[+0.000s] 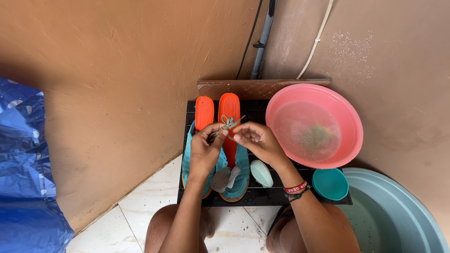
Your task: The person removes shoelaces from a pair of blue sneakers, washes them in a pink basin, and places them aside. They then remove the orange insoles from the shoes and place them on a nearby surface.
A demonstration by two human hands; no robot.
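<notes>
Clearly the lace (228,123) is thin, limp and light; both hands, left (205,149) and right (257,140), pinch it over the shoes (229,140) at the mat's (262,197) left end, best gripped near the knot.

shoes (232,154) on rack (262,197), basin (347,117) right

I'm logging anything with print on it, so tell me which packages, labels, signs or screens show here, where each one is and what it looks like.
Red woven wristband with pale lettering: on the right wrist, beside a dark band, near the small teal plastic bowl.
No packages, signs or screens show.
</notes>
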